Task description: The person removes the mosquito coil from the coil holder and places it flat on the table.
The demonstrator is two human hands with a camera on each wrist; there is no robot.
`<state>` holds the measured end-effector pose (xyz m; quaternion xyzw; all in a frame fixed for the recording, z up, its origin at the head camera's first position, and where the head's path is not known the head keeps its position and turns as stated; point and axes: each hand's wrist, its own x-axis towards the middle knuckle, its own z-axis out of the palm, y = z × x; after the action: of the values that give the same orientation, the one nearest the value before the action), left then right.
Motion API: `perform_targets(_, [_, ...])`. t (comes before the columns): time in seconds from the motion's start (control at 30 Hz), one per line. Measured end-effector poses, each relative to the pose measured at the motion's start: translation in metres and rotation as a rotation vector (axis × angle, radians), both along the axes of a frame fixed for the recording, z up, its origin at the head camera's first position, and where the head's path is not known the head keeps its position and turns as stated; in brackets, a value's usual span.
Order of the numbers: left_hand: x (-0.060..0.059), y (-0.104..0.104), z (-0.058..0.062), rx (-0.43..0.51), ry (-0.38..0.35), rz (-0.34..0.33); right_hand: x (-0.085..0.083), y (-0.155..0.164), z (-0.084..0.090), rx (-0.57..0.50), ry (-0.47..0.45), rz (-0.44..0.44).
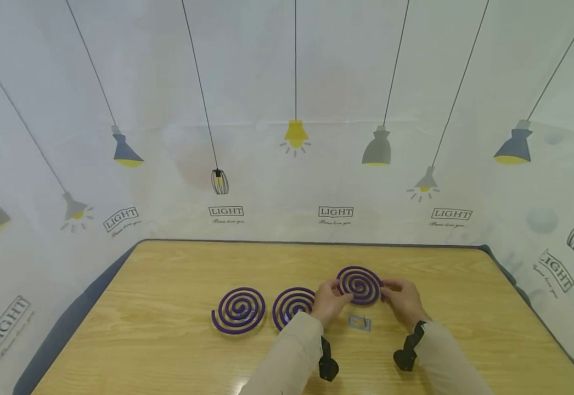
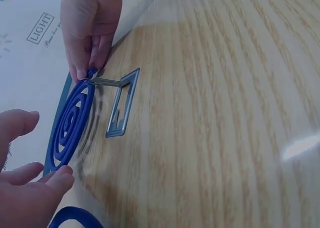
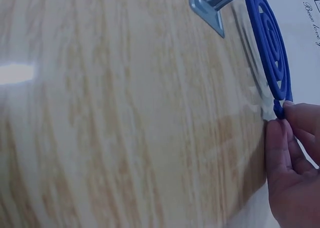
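Observation:
A purple mosquito coil (image 1: 359, 285), blue-looking in the wrist views, is held above the table between both hands. My left hand (image 1: 330, 302) pinches its left edge, with one finger (image 2: 22, 122) extended apart from it. On the opposite side, my right hand (image 1: 404, 299) pinches the coil's outer end between thumb and fingers. A small metal coil stand (image 1: 359, 322) lies on the table just nearer than the coil. Its raised prong (image 2: 107, 81) points toward the coil; whether they touch I cannot tell.
Two more purple coils sit to the left: one coil (image 1: 239, 310) over a partly visible metal stand, and another coil (image 1: 287, 303) partly hidden by my left hand and sleeve. The wooden table (image 1: 168, 285) meets a lamp-printed sheet (image 1: 257, 99) at its back and sides.

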<state>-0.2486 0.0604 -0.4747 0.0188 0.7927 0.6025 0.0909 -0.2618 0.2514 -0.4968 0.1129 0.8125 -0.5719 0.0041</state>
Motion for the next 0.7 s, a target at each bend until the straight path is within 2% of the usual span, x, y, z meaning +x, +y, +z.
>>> perform_targets(0.17, [0.0006, -0.0008, 0.0003, 0.031, -0.022, -0.01, -0.0003, 0.0006, -0.0014, 0.056, 0.008, 0.012])
perform_targets(0.57, [0.0031, -0.0035, 0.0039, 0.042, -0.039, -0.075, -0.001, 0.0011, -0.0057, 0.016, -0.02, 0.003])
perform_targets(0.7, [0.0028, -0.0037, 0.0038, 0.042, -0.055, -0.081, -0.0011, 0.0016, -0.005, 0.055, -0.033, 0.011])
